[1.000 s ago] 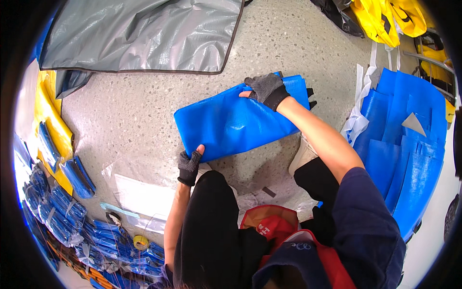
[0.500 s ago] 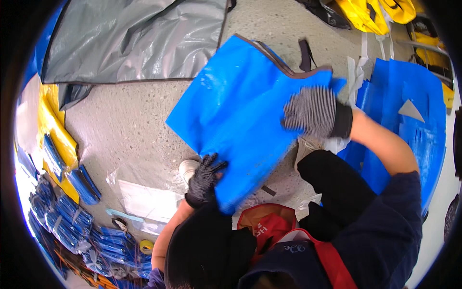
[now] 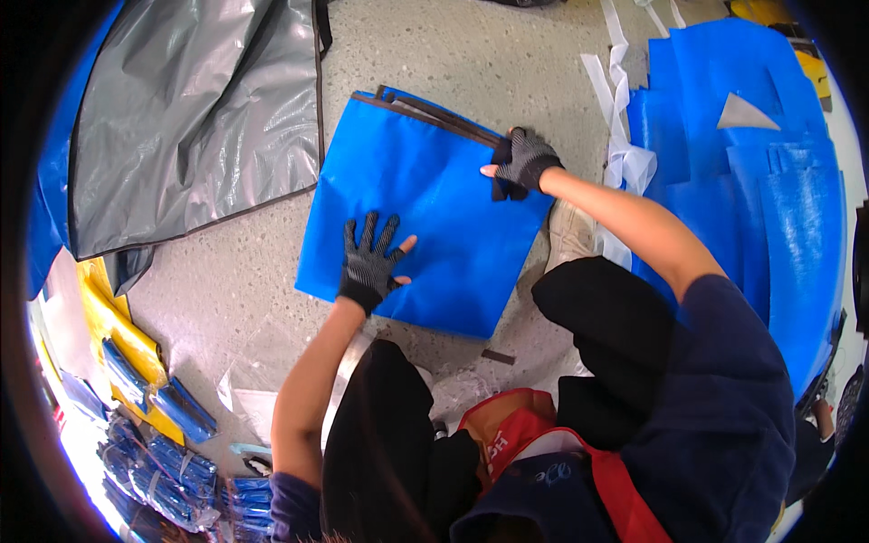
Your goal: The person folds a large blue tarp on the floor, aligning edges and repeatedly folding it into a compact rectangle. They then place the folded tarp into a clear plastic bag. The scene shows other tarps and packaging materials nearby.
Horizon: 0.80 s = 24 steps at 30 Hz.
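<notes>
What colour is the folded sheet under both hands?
The sheet is bright blue, clearest in the head view.

Head cam: left unit of a side-by-side fisheye pair, worn on the head. Points down at the floor [image 3: 416, 50], upright, unmirrored. Close range: left hand [image 3: 369, 265] and right hand [image 3: 528, 163] near mid-frame, wearer's knees [image 3: 588, 294] lower. Wide field, dark curved rim, straight edges bend toward it.

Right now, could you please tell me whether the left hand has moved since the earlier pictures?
Yes, the left hand has moved forward, closer to the grey sheet.
</notes>
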{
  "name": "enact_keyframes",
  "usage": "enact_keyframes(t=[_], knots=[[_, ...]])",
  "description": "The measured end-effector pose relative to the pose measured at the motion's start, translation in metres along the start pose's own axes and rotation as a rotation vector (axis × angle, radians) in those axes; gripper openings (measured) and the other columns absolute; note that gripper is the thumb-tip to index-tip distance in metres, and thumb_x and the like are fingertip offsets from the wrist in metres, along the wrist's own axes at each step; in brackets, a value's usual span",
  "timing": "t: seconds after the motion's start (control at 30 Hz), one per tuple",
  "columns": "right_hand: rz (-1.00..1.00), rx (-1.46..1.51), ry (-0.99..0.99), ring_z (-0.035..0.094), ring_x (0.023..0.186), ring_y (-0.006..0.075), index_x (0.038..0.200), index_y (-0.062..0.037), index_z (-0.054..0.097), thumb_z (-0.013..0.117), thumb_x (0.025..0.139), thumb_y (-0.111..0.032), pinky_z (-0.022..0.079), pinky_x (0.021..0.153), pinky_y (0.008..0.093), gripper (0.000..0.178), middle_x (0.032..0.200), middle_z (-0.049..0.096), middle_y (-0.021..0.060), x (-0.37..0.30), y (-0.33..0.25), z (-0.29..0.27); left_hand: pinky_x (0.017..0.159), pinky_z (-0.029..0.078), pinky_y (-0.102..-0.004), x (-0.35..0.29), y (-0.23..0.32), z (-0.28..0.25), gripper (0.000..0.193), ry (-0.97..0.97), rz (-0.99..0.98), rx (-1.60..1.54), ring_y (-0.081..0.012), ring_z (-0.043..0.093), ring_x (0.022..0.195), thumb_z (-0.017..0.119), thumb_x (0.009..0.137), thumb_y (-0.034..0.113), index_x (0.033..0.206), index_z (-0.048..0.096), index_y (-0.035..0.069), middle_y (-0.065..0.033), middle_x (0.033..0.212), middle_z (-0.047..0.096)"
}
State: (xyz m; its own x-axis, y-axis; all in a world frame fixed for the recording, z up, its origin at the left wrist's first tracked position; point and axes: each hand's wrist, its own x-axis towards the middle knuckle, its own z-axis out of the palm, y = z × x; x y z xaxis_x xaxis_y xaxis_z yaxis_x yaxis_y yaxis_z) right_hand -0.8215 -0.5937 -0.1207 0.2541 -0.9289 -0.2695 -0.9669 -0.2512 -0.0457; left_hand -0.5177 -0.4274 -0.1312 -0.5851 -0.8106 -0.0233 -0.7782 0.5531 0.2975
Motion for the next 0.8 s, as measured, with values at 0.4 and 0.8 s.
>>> enact_keyframes(t=[0.4, 0.8], knots=[[-0.298, 0.311, -0.35, 0.063, 0.086, 0.0347, 0.104, -0.0059, 0.06, 0.062, 0.079, -0.032, 0.05, 0.073, 0.0414, 0.036, 0.094, 0.064, 0.0166, -0.001, -0.018, -0.024, 0.109, 0.023, -0.0477, 0.093, -0.096, 0.004, 0.058, -0.17, 0.321, -0.072, -0.0353, 0.035, 0.129, 0.046, 0.086, 0.057, 0.135, 0.044, 0.025, -0.0132, 0.139, 0.042], [-0.321, 0.017, -0.404, 0.057, 0.102, 0.034, 0.125, -0.0158, 0.05, 0.038, 0.093, -0.016, 0.048, 0.082, 0.0493, 0.034, 0.124, 0.052, 0.0154, -0.077, -0.085, 0.063, 0.103, 0.034, -0.0457, 0.042, -0.13, -0.034, 0.037, 0.143, -0.225, 0.131, -0.0356, 0.053, 0.109, 0.06, 0.081, 0.033, 0.109, 0.06, 0.008, -0.0159, 0.111, 0.061]])
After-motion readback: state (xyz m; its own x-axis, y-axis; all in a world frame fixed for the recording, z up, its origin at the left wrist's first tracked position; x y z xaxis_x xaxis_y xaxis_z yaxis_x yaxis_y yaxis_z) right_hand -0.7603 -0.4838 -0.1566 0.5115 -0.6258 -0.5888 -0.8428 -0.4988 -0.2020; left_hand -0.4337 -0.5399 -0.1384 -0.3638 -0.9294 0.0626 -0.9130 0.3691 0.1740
